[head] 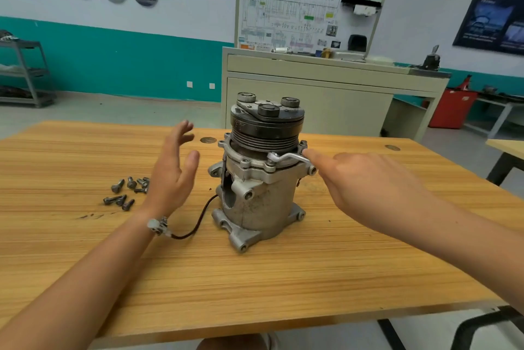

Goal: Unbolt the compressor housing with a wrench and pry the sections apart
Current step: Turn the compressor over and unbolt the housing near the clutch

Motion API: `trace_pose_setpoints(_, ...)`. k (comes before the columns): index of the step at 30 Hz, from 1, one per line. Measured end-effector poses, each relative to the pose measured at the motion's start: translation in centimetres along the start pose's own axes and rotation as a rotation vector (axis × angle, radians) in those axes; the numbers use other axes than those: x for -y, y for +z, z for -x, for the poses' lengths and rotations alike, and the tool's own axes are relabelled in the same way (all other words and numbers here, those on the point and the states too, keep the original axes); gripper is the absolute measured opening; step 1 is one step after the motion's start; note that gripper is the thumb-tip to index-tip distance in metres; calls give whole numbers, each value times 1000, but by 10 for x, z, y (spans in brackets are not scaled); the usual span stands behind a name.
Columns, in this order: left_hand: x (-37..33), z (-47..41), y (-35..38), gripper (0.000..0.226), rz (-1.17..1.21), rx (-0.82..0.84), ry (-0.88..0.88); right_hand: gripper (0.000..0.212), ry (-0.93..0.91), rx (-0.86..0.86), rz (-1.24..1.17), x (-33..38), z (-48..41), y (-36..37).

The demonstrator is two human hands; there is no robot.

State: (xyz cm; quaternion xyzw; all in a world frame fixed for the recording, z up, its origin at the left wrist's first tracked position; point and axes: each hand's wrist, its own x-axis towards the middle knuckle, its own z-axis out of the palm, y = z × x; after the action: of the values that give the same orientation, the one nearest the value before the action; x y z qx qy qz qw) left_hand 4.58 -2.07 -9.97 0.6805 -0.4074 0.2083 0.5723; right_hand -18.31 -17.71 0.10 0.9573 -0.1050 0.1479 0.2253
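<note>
A grey metal compressor [259, 193] stands upright on the wooden table [283, 278], its black pulley and clutch [266, 125] on top. A silver ring wrench [287, 157] sits on a bolt at the upper flange. My right hand [365, 179] reaches in from the right, fingers straight, with a fingertip touching the wrench's handle end. My left hand [173, 171] hovers open to the left of the housing, not touching it. Several loose bolts [126, 192] lie on the table further left.
A black wire with a white plug [184, 229] trails from the compressor's base under my left wrist. Behind the table stand a beige training cabinet with a wiring board [312, 77], a red bin [452, 107] and a metal shelf [25, 74]. Another table edge [507, 148] is at right.
</note>
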Motion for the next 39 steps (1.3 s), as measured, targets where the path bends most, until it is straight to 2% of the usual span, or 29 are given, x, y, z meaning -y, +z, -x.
trace_pose_setpoints(2, 10, -6, -17, 53, -90, -58, -52, 56, -8, 65, 73, 8, 0, -11)
trace_pose_setpoints(5, 1, -12, -38, 40, -204, -123, -111, 65, -42, 128, 151, 35, 1, -26)
trace_pose_setpoints(7, -24, -12, -40, 42, -181, -158, -127, 62, -44, 173, 149, 50, 0, -32)
trace_pose_setpoints(9, -56, -3, -30, 64, -102, -122, -145, 59, -89, 185, 214, 52, -2, -33)
trace_pose_setpoints(13, -94, 27, 14, 119, -79, 193, -238, 48, -125, 157, 354, 16, -10, -26)
trace_pose_setpoints(15, -91, 35, 33, 123, -70, 265, -273, 42, -145, 63, 349, -3, -25, -17)
trace_pose_setpoints(18, -79, 37, 45, 120, -69, 212, -283, 38, -156, -66, 300, -14, -47, 7)
trace_pose_setpoints(20, -70, 35, 44, 118, -58, 157, -321, 33, -136, -196, 139, -21, -45, 21)
trace_pose_setpoints(22, -66, 34, 42, 117, -11, 159, -359, 28, -52, -396, -210, -33, -27, 31)
trace_pose_setpoints(24, -64, 33, 42, 116, 60, 159, -356, 35, 81, -464, -449, -45, -6, 34)
trace_pose_setpoints(26, -62, 34, 43, 114, 130, 127, -352, 38, 177, -335, -454, -56, 9, 38)
trace_pose_setpoints(29, -59, 35, 45, 114, 169, 68, -358, 42, 153, -74, -294, -58, 16, 45)
trace_pose_setpoints(35, -53, 34, 41, 113, 197, 57, -328, 41, 116, -73, -243, -49, 2, 38)
trace_pose_setpoints(39, -48, 31, 34, 118, 280, 101, -346, 37, 79, 3, -164, -42, -3, 25)
